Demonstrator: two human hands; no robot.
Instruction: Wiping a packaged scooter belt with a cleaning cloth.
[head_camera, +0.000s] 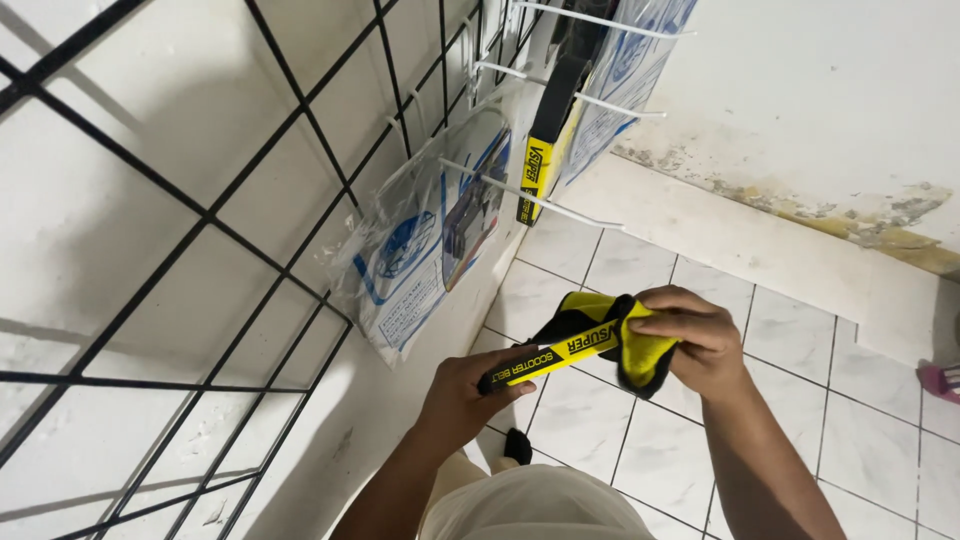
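My left hand (462, 392) grips one end of a black rubber belt in a yellow and black cardboard sleeve (560, 350). My right hand (695, 338) clasps the other end, where the belt (640, 358) folds over in a loop. Both hands hold it in front of me above the white tiled floor (640, 440). A second belt of the same kind (545, 140) hangs on a white hook of the black wire grid (200, 215) on the wall to my left.
Clear plastic bags with blue and white printed cards (425, 240) hang from white hooks (530, 195) on the grid; more hang higher up (625, 70). The wall base at the right is stained. A pink object (942, 380) lies at the right edge.
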